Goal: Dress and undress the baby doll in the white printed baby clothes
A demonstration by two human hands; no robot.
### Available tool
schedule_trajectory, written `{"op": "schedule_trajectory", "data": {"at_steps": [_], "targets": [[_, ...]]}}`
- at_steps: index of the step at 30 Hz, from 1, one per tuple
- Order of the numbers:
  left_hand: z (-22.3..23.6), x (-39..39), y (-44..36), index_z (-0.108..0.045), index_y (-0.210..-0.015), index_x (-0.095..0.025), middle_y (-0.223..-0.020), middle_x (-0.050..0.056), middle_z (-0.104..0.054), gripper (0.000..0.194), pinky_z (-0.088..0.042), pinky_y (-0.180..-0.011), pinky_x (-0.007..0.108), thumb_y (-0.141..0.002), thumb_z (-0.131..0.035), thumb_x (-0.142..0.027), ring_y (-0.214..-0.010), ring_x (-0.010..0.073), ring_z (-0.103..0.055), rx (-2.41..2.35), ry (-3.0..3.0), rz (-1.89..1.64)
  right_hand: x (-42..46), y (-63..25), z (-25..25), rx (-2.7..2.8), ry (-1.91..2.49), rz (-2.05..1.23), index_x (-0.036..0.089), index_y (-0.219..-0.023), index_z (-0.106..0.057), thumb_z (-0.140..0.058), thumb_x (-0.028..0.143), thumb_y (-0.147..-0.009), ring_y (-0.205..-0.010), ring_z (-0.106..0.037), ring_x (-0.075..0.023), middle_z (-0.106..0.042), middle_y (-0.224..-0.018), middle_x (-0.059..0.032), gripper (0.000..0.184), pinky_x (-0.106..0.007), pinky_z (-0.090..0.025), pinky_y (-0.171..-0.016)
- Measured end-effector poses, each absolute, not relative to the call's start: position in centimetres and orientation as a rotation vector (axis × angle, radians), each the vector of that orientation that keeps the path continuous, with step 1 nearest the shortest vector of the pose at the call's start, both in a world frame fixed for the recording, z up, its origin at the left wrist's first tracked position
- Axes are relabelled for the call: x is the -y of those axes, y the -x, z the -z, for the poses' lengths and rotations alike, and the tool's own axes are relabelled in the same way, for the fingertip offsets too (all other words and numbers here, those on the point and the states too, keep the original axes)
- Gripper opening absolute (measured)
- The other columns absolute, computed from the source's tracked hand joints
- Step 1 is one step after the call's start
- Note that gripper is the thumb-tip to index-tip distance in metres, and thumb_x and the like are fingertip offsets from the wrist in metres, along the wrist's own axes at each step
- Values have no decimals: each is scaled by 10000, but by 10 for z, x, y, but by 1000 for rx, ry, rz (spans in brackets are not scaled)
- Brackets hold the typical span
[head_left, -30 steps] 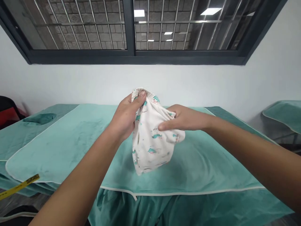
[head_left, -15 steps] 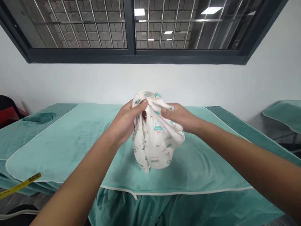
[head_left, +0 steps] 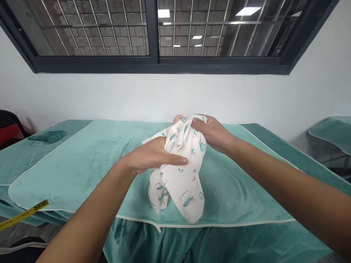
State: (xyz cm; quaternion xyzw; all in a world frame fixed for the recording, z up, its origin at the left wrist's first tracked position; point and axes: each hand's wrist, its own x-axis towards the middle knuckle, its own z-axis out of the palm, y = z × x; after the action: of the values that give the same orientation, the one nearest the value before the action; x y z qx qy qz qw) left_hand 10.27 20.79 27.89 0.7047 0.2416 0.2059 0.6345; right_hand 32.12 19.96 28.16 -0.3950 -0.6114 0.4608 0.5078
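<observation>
A white baby garment (head_left: 189, 182) with teal cartoon prints hangs bunched between my hands, above the green cover. Two rounded leg-like parts of it droop downward. My left hand (head_left: 153, 155) grips its left side, the thumb stretched across the front and the other fingers hidden behind the cloth. Higher up, my right hand (head_left: 210, 131) pinches the gathered top right part between thumb and fingers. A small skin-coloured round shape (head_left: 178, 118) shows above the cloth's top edge; I cannot tell what it belongs to.
A light green cover (head_left: 82, 160) with white piping lies over darker green cloth (head_left: 164, 243). Behind it rises a white wall (head_left: 109, 95) with a barred window (head_left: 153, 65). A yellow strip (head_left: 24, 215) is at lower left, a red and black object (head_left: 11, 129) at far left.
My left hand has moved down the garment, its thumb now lying across the front. The garment has turned and its rounded lower parts hang lower. My right hand still holds the top.
</observation>
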Motion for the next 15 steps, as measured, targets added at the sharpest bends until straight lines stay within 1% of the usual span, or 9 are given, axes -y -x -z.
{"op": "schedule_trajectory", "data": {"at_steps": [2,4,6,8,10,11,13,15], "targets": [[-276,-208,-103,-688,-1102,-162,-1030,95,-723,461,-520,-810,359,-691,-795,-340,-956,271,-668,-542,-1584,-574,-197,-323,-280,1509,934,-1145,158,-895,-673,-723,569,-731,-723,-640,-149,-696,-835,-43,445,-262,-513,-652],[-273,-209,-106,-688,-1085,-156,-1007,86,-726,405,-516,-797,333,-736,-760,-348,-925,249,-674,-536,-1482,-763,-193,-325,-278,1631,964,-1209,155,-922,-692,-728,560,-727,-757,-653,-158,-702,-849,-38,451,-261,-515,-674],[-270,-212,-110,-691,-1044,-151,-943,69,-730,351,-516,-754,300,-759,-740,-349,-842,216,-679,-529,-1377,-891,-190,-324,-274,1828,1011,-1318,155,-945,-712,-762,520,-702,-793,-663,-182,-712,-850,-37,441,-275,-520,-696],[-268,-214,-115,-692,-996,-149,-864,48,-725,316,-514,-697,269,-755,-742,-347,-742,179,-670,-520,-1283,-944,-188,-320,-271,1951,1026,-1402,160,-950,-720,-788,471,-684,-808,-667,-204,-717,-837,-39,415,-298,-527,-704],[-266,-217,-120,-688,-992,-148,-818,40,-717,326,-511,-663,253,-755,-741,-364,-696,164,-662,-498,-1205,-959,-189,-313,-270,1887,1000,-1385,169,-955,-714,-780,452,-698,-823,-667,-210,-717,-843,-41,388,-312,-530,-720],[-265,-218,-121,-686,-1013,-144,-822,47,-718,347,-513,-665,252,-764,-731,-383,-707,168,-666,-489,-1181,-952,-191,-310,-270,1791,970,-1343,175,-963,-708,-771,458,-707,-829,-664,-207,-716,-849,-41,387,-316,-529,-733],[-261,-221,-120,-675,-1076,-138,-872,72,-728,402,-519,-688,259,-782,-712,-410,-767,188,-681,-478,-1179,-903,-196,-306,-269,1574,905,-1265,183,-990,-692,-750,478,-722,-832,-656,-199,-711,-852,-39,403,-318,-522,-756],[-256,-223,-117,-660,-1138,-135,-941,97,-734,461,-524,-725,276,-758,-743,-383,-835,214,-689,-457,-1227,-787,-201,-305,-268,1400,872,-1241,186,-1002,-677,-735,499,-725,-805,-646,-194,-702,-819,-33,422,-320,-514,-748]]}}
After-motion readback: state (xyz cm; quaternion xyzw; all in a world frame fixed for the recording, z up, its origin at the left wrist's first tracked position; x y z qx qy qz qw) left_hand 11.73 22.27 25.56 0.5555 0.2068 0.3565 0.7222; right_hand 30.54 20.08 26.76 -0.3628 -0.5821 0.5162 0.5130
